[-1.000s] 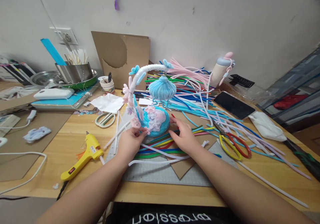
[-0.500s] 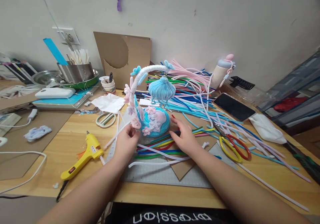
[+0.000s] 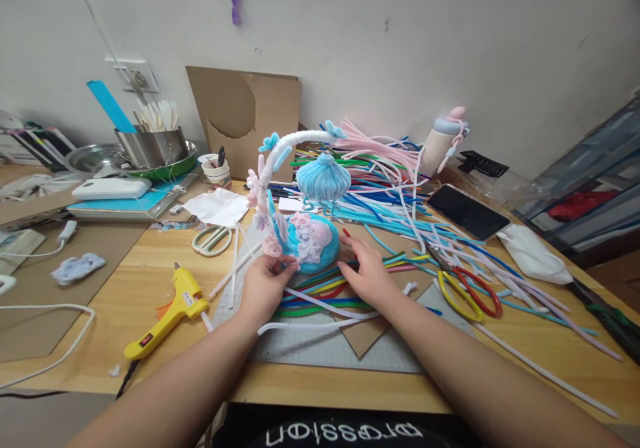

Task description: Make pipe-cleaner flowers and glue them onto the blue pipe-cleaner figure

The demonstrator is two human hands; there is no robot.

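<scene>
A pipe-cleaner lamp (image 3: 327, 255) stands on the grey mat (image 3: 300, 351) in front of me. Its round blue base carries pink and lilac flowers, and a white arched stem (image 3: 278, 151) rises at the left. From the arch hangs a ribbed blue shade (image 3: 323, 180). My left hand (image 3: 265, 283) pinches the front left edge of the base, where a small pink flower is mostly covered by the fingertips. At the right side of the base rests my right hand (image 3: 366, 271), thumb and fingers apart. Loose coloured pipe cleaners (image 3: 325, 293) lie between the hands.
A yellow glue gun (image 3: 170, 318) lies at the left, with pale-handled scissors (image 3: 212, 240) behind it. Red-and-yellow-handled scissors (image 3: 467, 293) and a phone (image 3: 469, 212) are at the right. A big heap of pipe cleaners (image 3: 380, 168) spreads behind the lamp.
My left hand has shifted right along the front of the base, its fingertips now over the small pink flower. My right hand stays nearly in place.
</scene>
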